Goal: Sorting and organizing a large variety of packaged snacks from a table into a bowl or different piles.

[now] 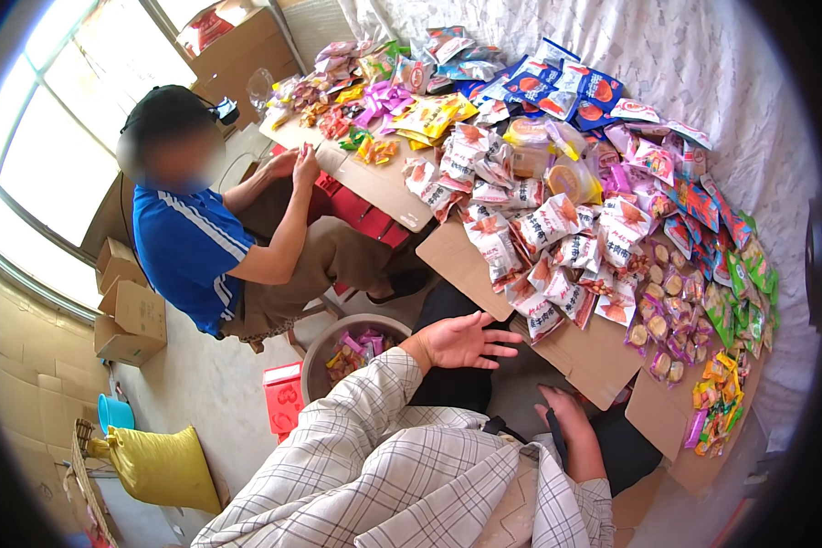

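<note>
My left hand point(470, 342) is held palm up over my lap, fingers spread, with nothing in it. It is just off the cardboard edge, near a pile of white-and-red snack packets point(550, 224). Lower and to the right, my right hand point(568, 416) rests by my dark-trousered thigh, its visible fingers apart and nothing seen in them. A grey-brown tub point(315, 361) stands on the floor left of my left wrist, with purple and yellow wrapped sweets point(361, 352) inside. Small round biscuits in clear wrappers point(671, 306) lie on the cardboard point(594, 361) beyond my right hand.
Blue packets point(557, 87), lidded plastic tubs point(571, 181) and green packets point(749, 274) crowd the back and right. A person in a blue shirt point(187, 247) sits at left, both hands together. A red box point(285, 397) and yellow sack point(163, 470) stand on the floor.
</note>
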A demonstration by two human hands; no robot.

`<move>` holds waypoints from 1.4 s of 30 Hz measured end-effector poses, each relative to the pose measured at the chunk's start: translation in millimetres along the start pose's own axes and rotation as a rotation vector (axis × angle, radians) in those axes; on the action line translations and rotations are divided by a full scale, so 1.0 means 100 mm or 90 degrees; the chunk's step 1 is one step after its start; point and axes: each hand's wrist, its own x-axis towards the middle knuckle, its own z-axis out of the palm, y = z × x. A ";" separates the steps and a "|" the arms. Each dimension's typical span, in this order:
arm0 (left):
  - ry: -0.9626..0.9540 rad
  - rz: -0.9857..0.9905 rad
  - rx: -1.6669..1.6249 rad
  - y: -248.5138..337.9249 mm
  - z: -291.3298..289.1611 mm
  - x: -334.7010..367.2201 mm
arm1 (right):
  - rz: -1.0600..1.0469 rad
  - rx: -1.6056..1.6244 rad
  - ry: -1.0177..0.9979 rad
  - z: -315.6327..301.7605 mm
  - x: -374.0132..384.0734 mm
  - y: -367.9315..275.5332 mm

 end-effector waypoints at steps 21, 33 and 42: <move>0.022 0.003 0.010 0.01 0.05 -0.02 | -0.035 0.006 0.003 -0.04 -0.01 -0.05; 0.009 0.008 0.004 -0.01 0.03 -0.02 | -0.022 0.008 -0.001 -0.01 -0.03 0.00; 0.010 0.012 0.005 -0.01 0.02 -0.02 | -0.011 0.017 -0.006 -0.02 -0.03 -0.01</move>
